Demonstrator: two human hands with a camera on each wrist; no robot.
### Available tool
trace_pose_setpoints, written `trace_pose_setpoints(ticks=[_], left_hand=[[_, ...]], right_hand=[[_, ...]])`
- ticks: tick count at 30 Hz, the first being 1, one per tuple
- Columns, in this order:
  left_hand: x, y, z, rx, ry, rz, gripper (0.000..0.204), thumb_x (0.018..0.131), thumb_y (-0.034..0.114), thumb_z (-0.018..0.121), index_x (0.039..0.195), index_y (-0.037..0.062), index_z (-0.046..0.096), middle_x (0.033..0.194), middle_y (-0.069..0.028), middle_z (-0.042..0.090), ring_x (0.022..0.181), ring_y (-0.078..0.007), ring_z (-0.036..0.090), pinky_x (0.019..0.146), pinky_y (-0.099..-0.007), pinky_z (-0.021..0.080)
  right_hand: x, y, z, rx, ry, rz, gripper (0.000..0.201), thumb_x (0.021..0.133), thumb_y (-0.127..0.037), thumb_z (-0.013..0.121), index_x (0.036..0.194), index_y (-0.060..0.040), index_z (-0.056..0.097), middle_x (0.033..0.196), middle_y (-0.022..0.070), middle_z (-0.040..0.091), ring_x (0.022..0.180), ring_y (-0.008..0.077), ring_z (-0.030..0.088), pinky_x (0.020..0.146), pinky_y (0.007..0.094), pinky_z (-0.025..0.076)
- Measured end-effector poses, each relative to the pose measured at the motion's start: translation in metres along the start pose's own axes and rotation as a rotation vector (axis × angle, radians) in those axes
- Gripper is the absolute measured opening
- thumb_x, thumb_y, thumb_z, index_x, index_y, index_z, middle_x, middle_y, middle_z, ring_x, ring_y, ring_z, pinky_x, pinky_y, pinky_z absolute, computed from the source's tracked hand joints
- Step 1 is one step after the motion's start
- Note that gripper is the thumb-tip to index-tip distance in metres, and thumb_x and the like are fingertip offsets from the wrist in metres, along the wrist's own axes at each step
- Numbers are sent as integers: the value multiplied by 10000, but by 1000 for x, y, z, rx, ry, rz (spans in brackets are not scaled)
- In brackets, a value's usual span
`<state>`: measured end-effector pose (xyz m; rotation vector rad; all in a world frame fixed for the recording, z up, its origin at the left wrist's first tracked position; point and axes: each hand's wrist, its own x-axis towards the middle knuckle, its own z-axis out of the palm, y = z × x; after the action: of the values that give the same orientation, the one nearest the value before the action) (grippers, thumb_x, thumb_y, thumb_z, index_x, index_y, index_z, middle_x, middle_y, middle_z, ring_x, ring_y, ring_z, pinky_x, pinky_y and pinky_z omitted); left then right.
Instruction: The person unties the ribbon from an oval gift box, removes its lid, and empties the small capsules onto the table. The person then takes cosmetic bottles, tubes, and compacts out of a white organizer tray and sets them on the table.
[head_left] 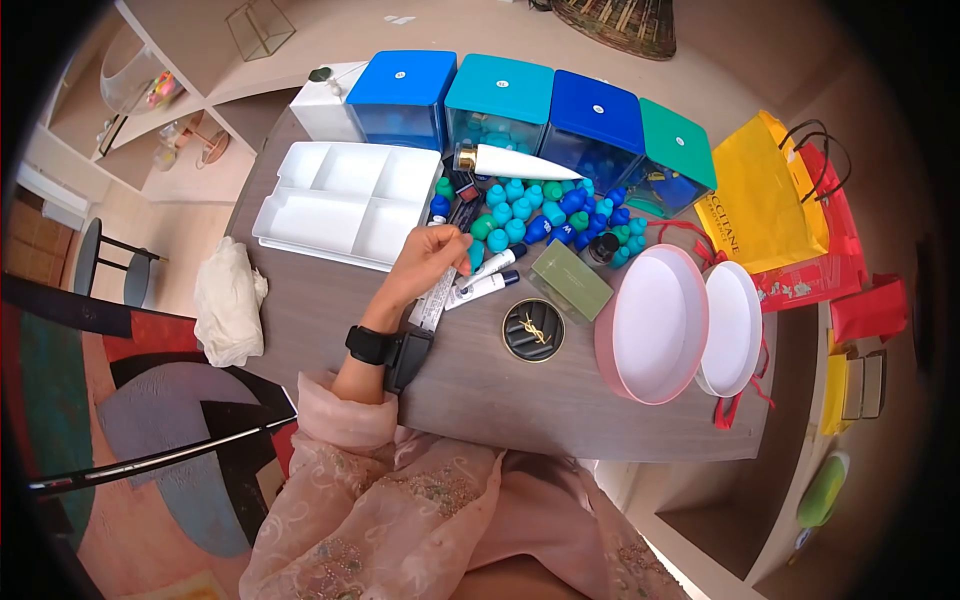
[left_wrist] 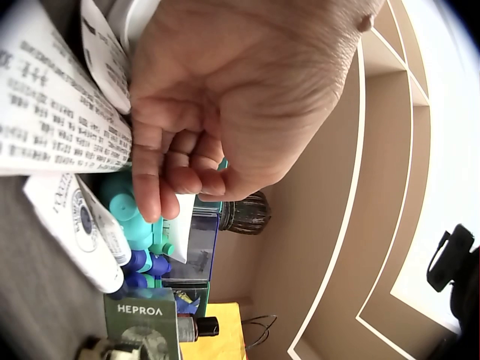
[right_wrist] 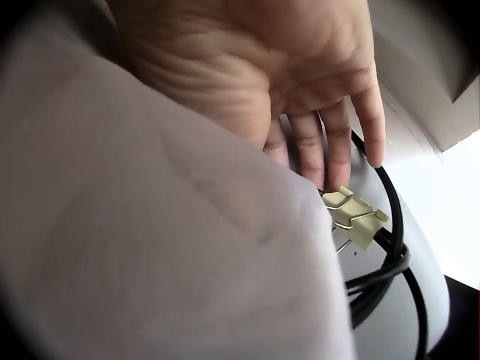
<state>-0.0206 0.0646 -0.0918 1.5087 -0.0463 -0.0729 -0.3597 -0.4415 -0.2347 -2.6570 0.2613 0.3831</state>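
In the head view, the left hand is over a printed white strip, beside a teal bottle and two white tubes. Seen from the left wrist, the hand has its fingers bent toward the thumb, with no object visible between them; printed white paper lies alongside. The head view does not show the right hand. Its own wrist view has that hand with relaxed fingers beside a black cable and a pale yellow piece; contact is unclear. A sleeve covers part of this view.
A white divided tray stands left of many blue, teal and green bottles. Four lidded boxes line the back. A green box, round black compact, pink oval box and cloth are on the table.
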Motion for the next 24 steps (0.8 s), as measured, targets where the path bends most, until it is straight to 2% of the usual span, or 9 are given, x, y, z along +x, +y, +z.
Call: trace_pose_setpoints(ticks=[24], left_hand=[[0, 0, 1, -16, 3, -4, 276, 902, 143, 545, 650, 31, 552, 615, -43, 595, 582, -65, 548, 562, -209, 443]], right_hand=[[-13, 19, 15, 23, -139, 33, 135, 765, -108, 609, 808, 19, 618, 674, 117, 637, 631, 221, 649, 586, 313, 517]])
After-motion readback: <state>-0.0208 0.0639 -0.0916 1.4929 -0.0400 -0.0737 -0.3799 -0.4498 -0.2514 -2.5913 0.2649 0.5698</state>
